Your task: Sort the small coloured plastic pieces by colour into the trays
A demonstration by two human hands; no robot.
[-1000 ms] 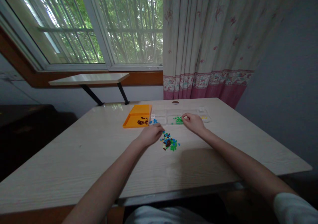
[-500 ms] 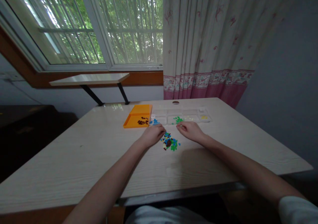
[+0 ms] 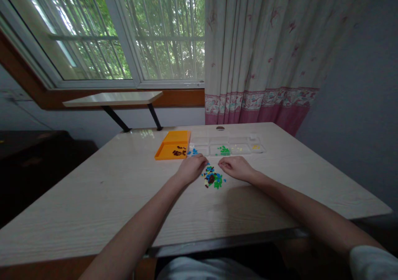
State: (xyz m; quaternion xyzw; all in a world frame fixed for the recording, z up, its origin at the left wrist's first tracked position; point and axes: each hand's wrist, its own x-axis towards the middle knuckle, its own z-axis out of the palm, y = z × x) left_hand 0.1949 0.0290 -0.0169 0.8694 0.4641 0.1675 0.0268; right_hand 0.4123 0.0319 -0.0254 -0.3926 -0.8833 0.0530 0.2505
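A mixed pile of small blue, green, brown and cream pieces (image 3: 217, 182) lies on the table between my hands. My left hand (image 3: 193, 167) rests at the pile's left edge with its fingers pressed together; what they pinch, if anything, is too small to make out. Curled closed, my right hand (image 3: 236, 167) is just right of and beyond the pile, its fingertips turned inward. Behind it sits a clear compartment tray (image 3: 217, 140), with green pieces (image 3: 224, 150) in one front section and cream and yellow ones farther right. Blue pieces (image 3: 193, 151) show at its left end.
An open orange case (image 3: 171, 137) stands left of the tray, with brown pieces (image 3: 179, 152) in it. A dark brown oval item (image 3: 220, 128) lies by the table's back edge. A small raised shelf (image 3: 115, 98) is mounted at the back left, below the window.
My right hand has shifted slightly left and nearer to me, away from the tray's green section, uncovering more of the green pieces. My left hand has barely moved.
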